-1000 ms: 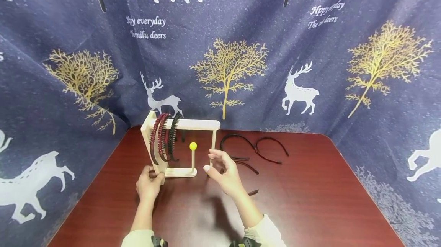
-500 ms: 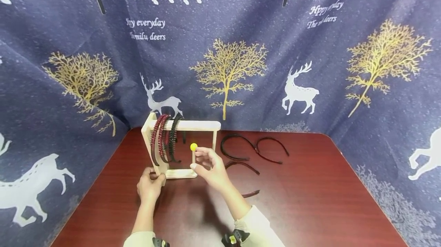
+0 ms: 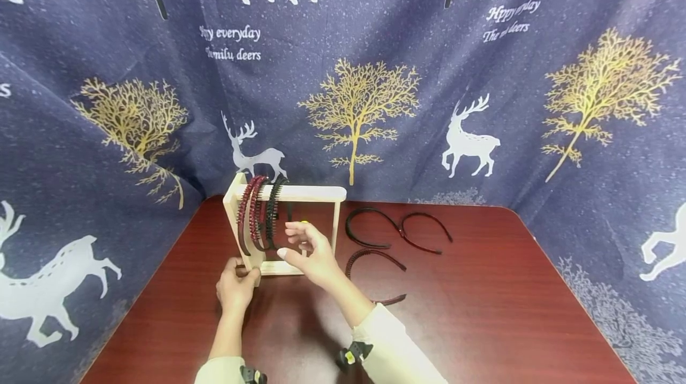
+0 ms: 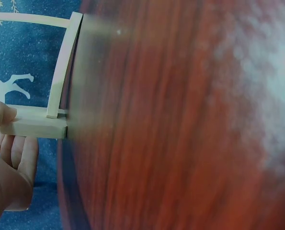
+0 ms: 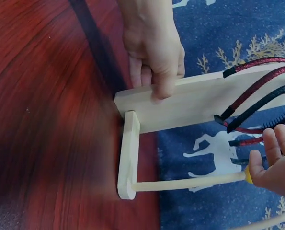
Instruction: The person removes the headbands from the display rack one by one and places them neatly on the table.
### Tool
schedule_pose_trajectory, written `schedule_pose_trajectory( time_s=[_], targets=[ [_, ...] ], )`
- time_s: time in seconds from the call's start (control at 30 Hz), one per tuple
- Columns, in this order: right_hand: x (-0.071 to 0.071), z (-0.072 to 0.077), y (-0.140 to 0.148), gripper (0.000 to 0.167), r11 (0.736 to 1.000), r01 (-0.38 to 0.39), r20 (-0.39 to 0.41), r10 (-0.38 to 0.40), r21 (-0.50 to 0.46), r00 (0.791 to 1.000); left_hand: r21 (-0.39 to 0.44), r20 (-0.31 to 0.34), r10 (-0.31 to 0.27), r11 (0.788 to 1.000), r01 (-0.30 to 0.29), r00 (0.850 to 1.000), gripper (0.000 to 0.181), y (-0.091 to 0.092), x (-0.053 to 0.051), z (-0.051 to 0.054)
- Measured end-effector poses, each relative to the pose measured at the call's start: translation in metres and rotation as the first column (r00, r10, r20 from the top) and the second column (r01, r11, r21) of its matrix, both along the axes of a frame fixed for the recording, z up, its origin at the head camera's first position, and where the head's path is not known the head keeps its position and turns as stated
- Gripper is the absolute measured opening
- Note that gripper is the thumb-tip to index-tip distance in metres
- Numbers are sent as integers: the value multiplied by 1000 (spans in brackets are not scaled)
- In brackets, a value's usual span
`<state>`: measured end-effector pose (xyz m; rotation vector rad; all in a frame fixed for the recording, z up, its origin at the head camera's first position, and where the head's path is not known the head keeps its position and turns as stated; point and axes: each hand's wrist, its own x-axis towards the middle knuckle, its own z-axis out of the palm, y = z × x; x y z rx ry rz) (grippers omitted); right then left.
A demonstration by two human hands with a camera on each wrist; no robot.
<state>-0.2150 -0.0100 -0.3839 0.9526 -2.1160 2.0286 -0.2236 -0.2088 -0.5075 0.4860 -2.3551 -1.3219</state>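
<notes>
A pale wooden stand (image 3: 308,193) rises from the table, several toothed headbands hanging from its top bar. Two of these headbands are dark red (image 3: 254,217); in front of them hangs a black headband (image 3: 272,211). My left hand (image 3: 236,292) grips the lower end of the stand's upright board (image 5: 180,103), thumb on one face and fingers on the other. My right hand (image 3: 317,260) hovers just right of the black headband's lower end, fingers loosely bent and apart, apparently holding nothing. Behind it, the yellow ball (image 5: 248,175) on the stand's short peg is mostly hidden.
Right of the stand, a black headband (image 3: 352,234) and a dark red headband (image 3: 423,215) lie on the dark red table (image 3: 455,312). Nearer lies a toothed reddish headband (image 3: 370,252), partly behind the right forearm. A blue patterned cloth (image 3: 375,134) hangs behind the table.
My right hand has moved left, from beside the stand's right post past the yellow ball to near the hanging headbands. My left hand keeps its grip on the board.
</notes>
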Motion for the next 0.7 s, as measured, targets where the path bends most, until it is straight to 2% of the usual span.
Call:
schedule_pose_trajectory(
  time_s=[0.27,0.37,0.57,0.7],
  targets=[
    [-3,-1,-15,44,998,-57,-5,57,-18,998,-2,-2,12,1000,-12,1000,27,0,1,1],
    [-3,-1,-20,42,999,-51,-26,51,-8,998,0,-9,16,1000,-16,1000,27,0,0,2],
    [0,-1,-25,23,1000,0,-77,2,20,997,4,2,13,1000,-13,1000,28,1,0,2],
    [1,0,-27,12,999,22,-81,-20,26,997,4,-2,16,1000,-16,1000,27,1,1,2]
  ],
)
